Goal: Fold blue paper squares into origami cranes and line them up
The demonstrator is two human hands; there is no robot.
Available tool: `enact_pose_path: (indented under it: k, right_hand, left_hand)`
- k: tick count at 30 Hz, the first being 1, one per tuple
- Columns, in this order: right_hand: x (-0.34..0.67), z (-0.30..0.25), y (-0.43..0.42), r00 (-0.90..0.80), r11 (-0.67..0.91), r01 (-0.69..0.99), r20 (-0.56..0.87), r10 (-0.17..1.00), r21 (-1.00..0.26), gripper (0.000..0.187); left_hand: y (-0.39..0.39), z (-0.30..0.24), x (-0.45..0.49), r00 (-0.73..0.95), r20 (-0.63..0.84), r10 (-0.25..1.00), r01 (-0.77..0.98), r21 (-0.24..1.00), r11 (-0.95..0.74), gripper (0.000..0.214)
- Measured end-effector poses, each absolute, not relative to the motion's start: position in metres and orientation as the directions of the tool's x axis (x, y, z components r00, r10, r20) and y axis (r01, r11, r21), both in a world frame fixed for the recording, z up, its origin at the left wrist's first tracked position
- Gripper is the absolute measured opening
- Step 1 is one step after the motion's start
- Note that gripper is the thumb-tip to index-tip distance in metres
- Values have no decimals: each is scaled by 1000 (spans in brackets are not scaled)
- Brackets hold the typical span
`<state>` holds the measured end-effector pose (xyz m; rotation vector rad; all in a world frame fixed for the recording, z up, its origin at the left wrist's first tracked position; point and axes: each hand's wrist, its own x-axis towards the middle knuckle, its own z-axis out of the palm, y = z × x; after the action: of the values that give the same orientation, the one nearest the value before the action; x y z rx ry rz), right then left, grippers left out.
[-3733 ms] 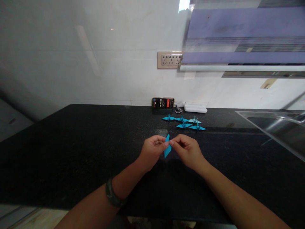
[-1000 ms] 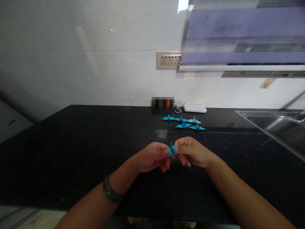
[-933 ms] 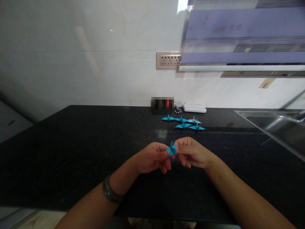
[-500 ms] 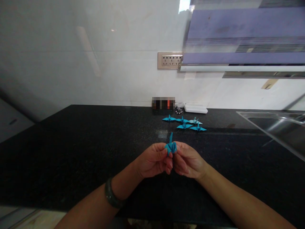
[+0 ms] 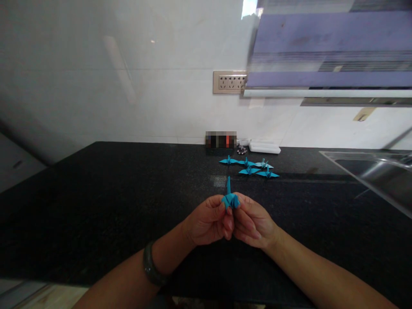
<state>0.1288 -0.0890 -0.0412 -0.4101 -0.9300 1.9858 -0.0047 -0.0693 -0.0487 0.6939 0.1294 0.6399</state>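
Observation:
A blue paper crane (image 5: 230, 200) is pinched between both my hands above the dark counter, one narrow point of it sticking up. My left hand (image 5: 210, 219), with a dark bangle on the wrist, is closed on its left side. On its right side, my right hand (image 5: 255, 221) grips it with thumb and fingers. The fingertips hide the outer parts of the folded paper. Farther back, several finished blue paper cranes (image 5: 249, 170) lie in two rows with wings spread; one of them is paler (image 5: 264, 164).
The black speckled counter (image 5: 128, 193) runs to a white tiled wall. Along the wall stand a blurred-out box (image 5: 221, 140), a small patterned item (image 5: 241, 149) and a white slab-like object (image 5: 264, 146). A steel sink (image 5: 380, 171) is at the right, below a purple panel (image 5: 328, 43).
The crane has turned slightly, and its upright point now leans a little more to the left. Both hands have sunk slightly, still holding the paper.

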Motion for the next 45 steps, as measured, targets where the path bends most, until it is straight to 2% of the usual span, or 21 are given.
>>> enact_pose_path:
  k: [11,20,25,32,39,45]
  right_hand:
    - [130,-43,-88,-586,-361,-666,157,795,-653,24]
    - [129,-43,-89,-565,-360,-656,116,817,-663,22]
    - [128,-41,-86,-523,-325,-713,162,837,-621,20]
    - [129,-34,-85,-461,-273,-768,204,863,-579,18]
    - [132,-39,-83,-405,-254,-800,177,897,-543,21]
    - [133,-43,-78,-375,-235,-792,145,916,-563,21]
  left_hand:
    - [-74,-41,-4,805,86,588,-523,570,633,12]
    - [-73,-42,-1,779,92,620,-555,561,614,18]
    - [-72,-39,-1,748,101,656,-604,514,609,13]
    - [-69,-39,-3,705,117,699,-636,542,550,12]
    - [-64,-44,-3,687,102,720,-644,545,537,13]
    - [-61,-45,-3,675,40,737,-629,552,547,12]
